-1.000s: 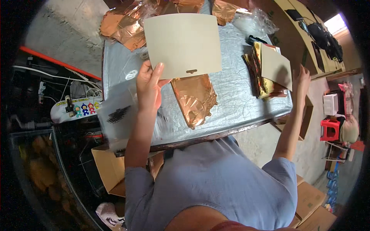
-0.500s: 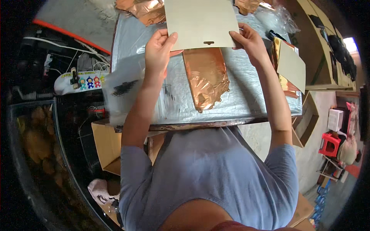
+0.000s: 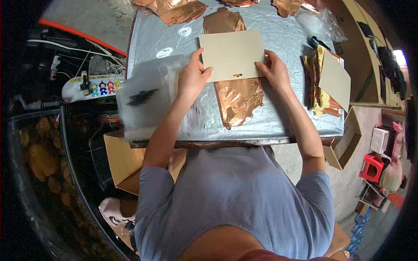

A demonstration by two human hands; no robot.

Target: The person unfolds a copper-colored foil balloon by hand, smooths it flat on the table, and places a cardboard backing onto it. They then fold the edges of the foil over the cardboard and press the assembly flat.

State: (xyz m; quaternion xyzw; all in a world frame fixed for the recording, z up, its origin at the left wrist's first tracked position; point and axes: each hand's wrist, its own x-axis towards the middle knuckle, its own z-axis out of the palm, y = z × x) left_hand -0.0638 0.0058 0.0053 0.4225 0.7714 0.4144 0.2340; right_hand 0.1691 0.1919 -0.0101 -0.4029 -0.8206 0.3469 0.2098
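A plain cream card (image 3: 233,54) with a small hang slot at its 6 o'clock edge is held flat-faced over the table (image 3: 278,115), which wears a crinkled silver cover. Taking the card as the clock's centre, the left hand (image 3: 193,75) grips it at 8 o'clock, thumb on the near face and fingers curled at the edge; the right hand (image 3: 277,72) pinches it between 3 and 4, thumb likewise on the face. Copper-coloured foil (image 3: 238,104) with a lobed edge shows below the card at 6 o'clock, and more of the same foil emerges just before 12; whether these are one piece, and whether the card touches them, I cannot tell. Clear plastic sleeves (image 3: 150,98) with black scribbled marks lie at 8 o'clock, under the left forearm's side of the table. Around 3:30 leans a stack of printed cards (image 3: 321,82), a tilted cream sheet (image 3: 336,82) on its outer side. A crumpled clear bag (image 3: 322,24) sits just past 2, while a copper foil heap (image 3: 174,11) lies at 10. Beyond the table, a skateboard (image 3: 93,88) with cartoon figures rests between 8 and 9, an open cardboard box (image 3: 123,163) stands near 7:30, and a red stool (image 3: 371,167) is well away towards 4.
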